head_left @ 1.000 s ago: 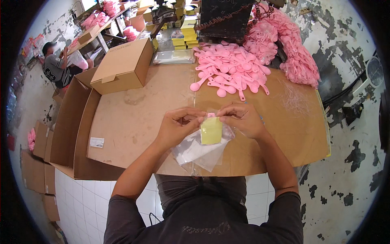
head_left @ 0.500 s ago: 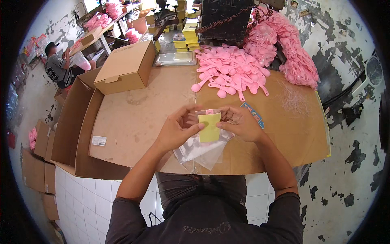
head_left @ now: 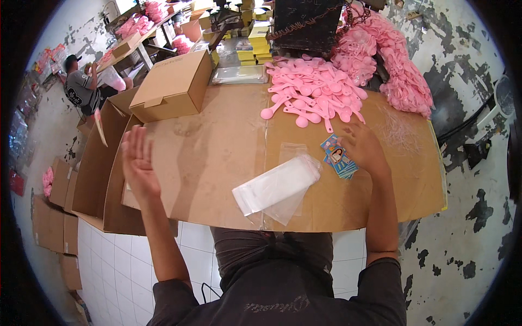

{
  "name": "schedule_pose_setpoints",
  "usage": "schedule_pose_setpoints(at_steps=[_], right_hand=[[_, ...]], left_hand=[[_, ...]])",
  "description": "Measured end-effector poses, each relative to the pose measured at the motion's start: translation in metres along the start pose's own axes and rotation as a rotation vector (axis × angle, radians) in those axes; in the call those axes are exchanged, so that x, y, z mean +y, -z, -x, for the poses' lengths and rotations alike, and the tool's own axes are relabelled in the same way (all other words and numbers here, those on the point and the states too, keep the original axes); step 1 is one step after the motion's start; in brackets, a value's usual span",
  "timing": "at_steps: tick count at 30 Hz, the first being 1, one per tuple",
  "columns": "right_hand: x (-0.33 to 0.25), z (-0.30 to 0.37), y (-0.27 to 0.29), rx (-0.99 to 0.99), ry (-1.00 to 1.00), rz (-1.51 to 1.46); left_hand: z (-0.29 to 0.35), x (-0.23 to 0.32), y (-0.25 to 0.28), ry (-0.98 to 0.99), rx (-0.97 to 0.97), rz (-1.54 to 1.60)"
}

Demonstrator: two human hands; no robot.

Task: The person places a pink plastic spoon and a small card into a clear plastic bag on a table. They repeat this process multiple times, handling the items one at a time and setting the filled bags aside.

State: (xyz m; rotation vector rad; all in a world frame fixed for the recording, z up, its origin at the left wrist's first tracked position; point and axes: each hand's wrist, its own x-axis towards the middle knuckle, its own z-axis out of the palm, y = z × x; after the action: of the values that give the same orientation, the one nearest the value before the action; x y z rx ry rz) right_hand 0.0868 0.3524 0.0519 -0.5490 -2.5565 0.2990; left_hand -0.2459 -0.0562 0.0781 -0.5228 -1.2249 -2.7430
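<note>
Blue picture cards (head_left: 338, 160) overlap askew — the right hand (head_left: 365, 149) curls its fingers at their edge, gripping or not I cannot tell. The left hand (head_left: 141, 167) stretches wide.

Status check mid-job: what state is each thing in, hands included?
Left hand, open, empty
Right hand, fingers bent at the cards, grip unclear
Cards, unevenly stacked
Clear bags, lying flat, overlapping
Packet, tilted, at the carton
Carton, open
Lidded box, closed
Pink spoons, loosely heaped
</note>
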Motion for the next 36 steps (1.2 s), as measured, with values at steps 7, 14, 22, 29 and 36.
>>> schedule_pose_setpoints(at_steps=[7,14,22,29,36], right_hand=[[0.005,0.001,0.005,-0.252,-0.277,-0.080],[-0.004,-0.004,0.004,-0.146,-0.242,-0.292],[-0.059,-0.013,0.006,-0.099,-0.228,-0.744],[-0.067,-0.012,-0.011,-0.057,-0.228,-1.058],[-0.070,-0.007,-0.010,-0.165,0.083,-0.671]], left_hand=[[0.080,-0.074,-0.092,0.275,-0.939,-1.000],[0.113,-0.118,-0.133,-0.033,-1.139,-1.183],[0.100,-0.129,-0.114,0.648,-0.935,-0.257],[0.102,-0.112,-0.125,0.693,-1.024,-0.285],[0.111,-0.111,-0.125,0.693,-1.066,-0.349]])
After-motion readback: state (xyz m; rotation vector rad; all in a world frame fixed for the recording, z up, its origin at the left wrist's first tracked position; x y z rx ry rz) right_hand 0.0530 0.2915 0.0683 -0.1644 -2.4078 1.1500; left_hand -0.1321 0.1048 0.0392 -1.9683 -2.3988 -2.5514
